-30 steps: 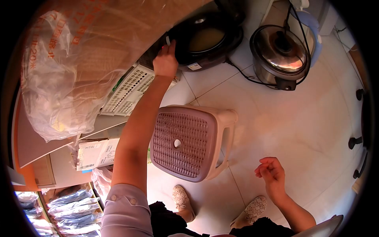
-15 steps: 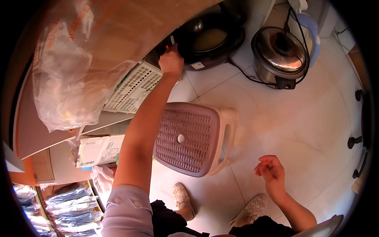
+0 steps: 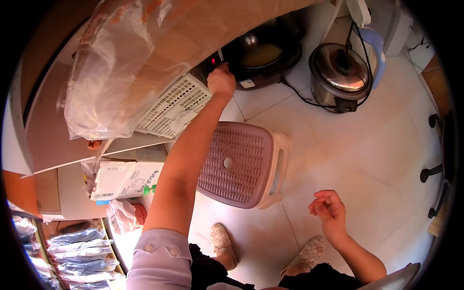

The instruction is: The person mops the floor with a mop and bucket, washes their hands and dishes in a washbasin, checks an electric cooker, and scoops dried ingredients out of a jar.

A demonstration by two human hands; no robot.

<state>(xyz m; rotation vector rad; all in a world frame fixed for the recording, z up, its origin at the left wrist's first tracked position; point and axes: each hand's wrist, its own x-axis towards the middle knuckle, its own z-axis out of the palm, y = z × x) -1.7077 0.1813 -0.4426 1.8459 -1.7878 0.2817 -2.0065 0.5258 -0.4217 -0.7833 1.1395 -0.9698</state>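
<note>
My left hand [image 3: 222, 80] reaches forward to the front edge of a dark electric cooker [image 3: 261, 77], beside a small red lit display [image 3: 213, 61]. Its fingers are curled, and their tips, with whatever they grip, are hidden. Inside the cooker is a dark round pot with yellowish contents [image 3: 261, 55]; a shiny rounded metal piece [image 3: 250, 40] shows near its back. My right hand [image 3: 329, 212] hangs in the air above the floor, holding nothing, its fingers loosely bent and partly apart.
A mauve-topped plastic stool [image 3: 237, 186] stands below my left forearm. Beyond it sit a lidded steel pot [image 3: 340, 70] and its black cord. At left are a white perforated basket [image 3: 176, 104], a clear plastic bag [image 3: 106, 96], a cardboard box [image 3: 121, 179] and wrapped packets [image 3: 84, 249].
The view has shifted slightly, so the cooker and stool appear a little further right. My left hand stays by the display; my right hand keeps nearly the same pose.
</note>
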